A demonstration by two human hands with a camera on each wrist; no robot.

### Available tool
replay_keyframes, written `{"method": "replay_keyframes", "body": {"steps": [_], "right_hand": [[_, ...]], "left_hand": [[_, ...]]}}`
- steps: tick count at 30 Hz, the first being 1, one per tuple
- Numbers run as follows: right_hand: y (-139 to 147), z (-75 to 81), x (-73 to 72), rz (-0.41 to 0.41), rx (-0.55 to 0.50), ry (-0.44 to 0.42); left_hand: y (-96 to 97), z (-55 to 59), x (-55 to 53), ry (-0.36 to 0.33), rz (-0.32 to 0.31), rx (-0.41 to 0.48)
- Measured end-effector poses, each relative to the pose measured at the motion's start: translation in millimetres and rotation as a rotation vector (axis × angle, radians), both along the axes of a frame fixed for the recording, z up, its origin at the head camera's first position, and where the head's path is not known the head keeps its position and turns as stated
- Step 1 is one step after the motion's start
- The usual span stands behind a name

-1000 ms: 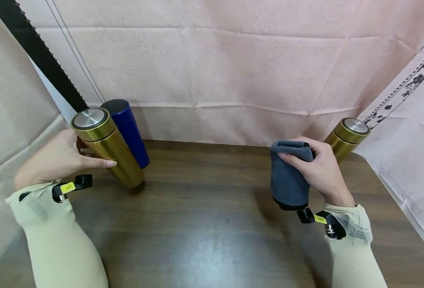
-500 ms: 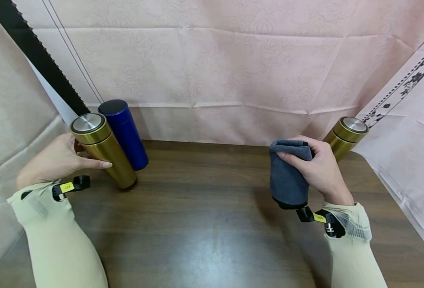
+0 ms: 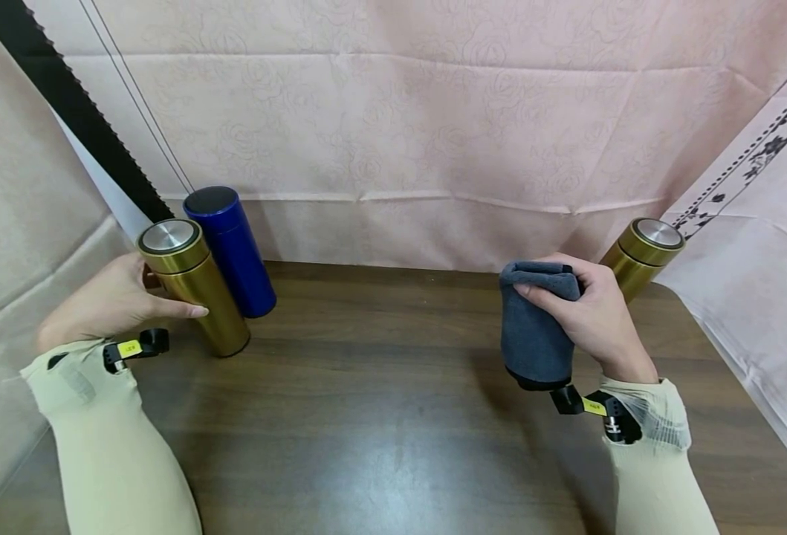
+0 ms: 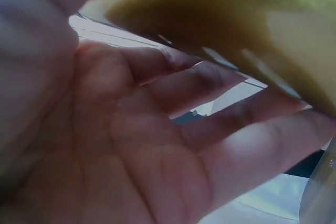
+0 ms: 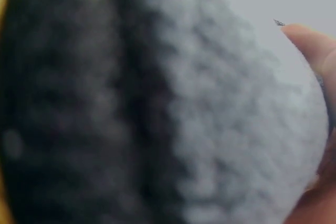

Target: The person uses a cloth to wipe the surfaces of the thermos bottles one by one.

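On the left of a brown wood-grain tabletop (image 3: pixel 380 416), a person's left hand (image 3: pixel 115 301) holds a gold vacuum flask (image 3: pixel 202 284) with a silver-topped lid, thumb across the front and fingers behind it. Over the last second this flask has come slightly nearer the person; its base now appears to rest on the wood, so it is probably set down, though gripped. It leans a little in view and partly overlaps a blue flask (image 3: pixel 237 253) with a black top; whether the two touch, I cannot tell.

On the right, the right hand (image 3: pixel 587 312) has barely moved. Its thumb and fingers pinch the top of a folded blue-grey cloth (image 3: pixel 536 342) with black edging, fuzzy up close in the right wrist view. Just beyond that hand, partly hidden, is a second gold flask (image 3: pixel 640 260).

Counted: two gold flasks, one blue flask, one cloth, two hands.
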State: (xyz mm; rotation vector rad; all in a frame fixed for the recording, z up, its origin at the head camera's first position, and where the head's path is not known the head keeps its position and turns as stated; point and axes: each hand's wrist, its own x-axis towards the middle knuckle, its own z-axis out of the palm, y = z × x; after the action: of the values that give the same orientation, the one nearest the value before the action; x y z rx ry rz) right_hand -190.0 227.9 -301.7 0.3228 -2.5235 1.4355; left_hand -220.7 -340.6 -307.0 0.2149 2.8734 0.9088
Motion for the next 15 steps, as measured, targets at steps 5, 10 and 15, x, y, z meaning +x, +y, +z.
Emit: {"method": "replay_keyframes", "body": {"steps": [5,10,15], "right_hand": [[-0.3,0.5,0.4,0.007,-0.006,-0.004],[-0.8,0.6,0.6,0.004,-0.007,-0.003],[-0.7,0.7,1.0,-0.002,0.000,-0.008]], "left_hand": [[-2.7,-2.2,-0.7,-0.008,-0.007,0.012],[-4.6,-3.2,-0.1,-0.019,-0.028,0.040],[-5.0,-4.0,0.3,-0.025,-0.049,0.110]]}}
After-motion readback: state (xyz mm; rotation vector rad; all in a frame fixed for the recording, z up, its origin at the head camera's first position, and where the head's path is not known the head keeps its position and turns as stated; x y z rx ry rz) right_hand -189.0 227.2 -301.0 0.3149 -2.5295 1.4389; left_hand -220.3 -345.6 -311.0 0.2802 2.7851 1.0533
